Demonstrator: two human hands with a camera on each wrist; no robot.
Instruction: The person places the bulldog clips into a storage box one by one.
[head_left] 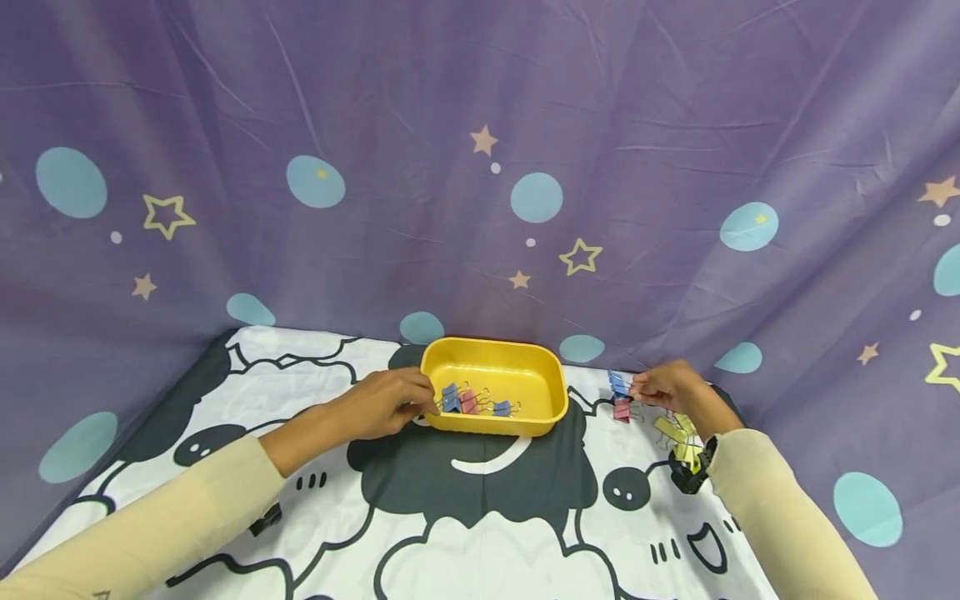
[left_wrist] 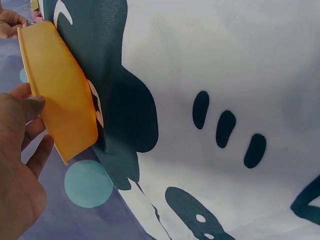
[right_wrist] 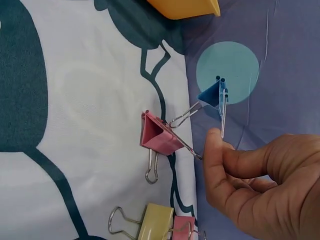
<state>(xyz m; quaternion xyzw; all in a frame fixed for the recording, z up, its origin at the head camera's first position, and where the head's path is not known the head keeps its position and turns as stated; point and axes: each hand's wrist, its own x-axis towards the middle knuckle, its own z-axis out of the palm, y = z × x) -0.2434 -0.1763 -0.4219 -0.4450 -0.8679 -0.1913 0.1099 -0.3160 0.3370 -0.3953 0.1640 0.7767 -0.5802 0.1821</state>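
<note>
In the head view, my left hand (head_left: 393,403) grips the left end of a yellow plastic tray (head_left: 517,427). Its fingers lie at the rim in the left wrist view. Inside the tray are blue binder clips (head_left: 450,398) and a pink binder clip (head_left: 468,402). At the right, my right hand (head_left: 667,385) pinches a wire handle of a blue binder clip (right_wrist: 212,95) between thumb and finger. That clip is raised beside a pink binder clip (right_wrist: 159,136) on the cloth. Below the hand, a yellow binder clip (right_wrist: 156,222) lies against another pink clip (right_wrist: 184,227).
More yellow binder clips (head_left: 678,433) and a black binder clip (head_left: 686,475) sit near my right wrist. The table has a black-and-white cartoon cloth (head_left: 487,550). A purple curtain (head_left: 420,208) rises right behind the tray. A small black object (head_left: 266,520) lies by my left forearm.
</note>
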